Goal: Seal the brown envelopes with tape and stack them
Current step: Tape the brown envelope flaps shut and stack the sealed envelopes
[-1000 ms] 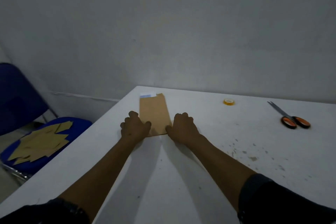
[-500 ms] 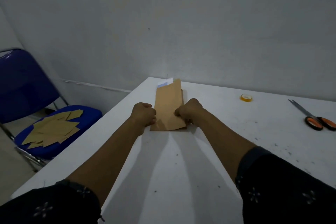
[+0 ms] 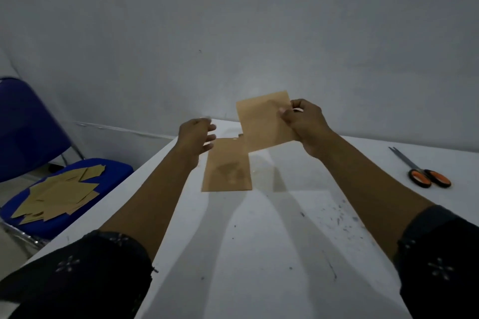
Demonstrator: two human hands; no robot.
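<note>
My right hand (image 3: 307, 125) pinches the right edge of a brown envelope (image 3: 261, 122) and holds it up in the air above the table. A second brown envelope (image 3: 226, 166) lies flat on the white table (image 3: 272, 241) below it. My left hand (image 3: 195, 137) hovers over the far left corner of the flat envelope, fingers loosely spread and holding nothing. The tape roll is hidden from view.
Orange-handled scissors (image 3: 425, 175) lie at the table's right side. A blue folding chair (image 3: 39, 163) stands to the left of the table, with several brown envelopes (image 3: 57, 195) heaped on its seat. A grey wall rises behind the table.
Both hands left the envelope's near corners on the table. My right hand lifted one envelope into the air, leaving another flat below. My left hand opened and rose.
</note>
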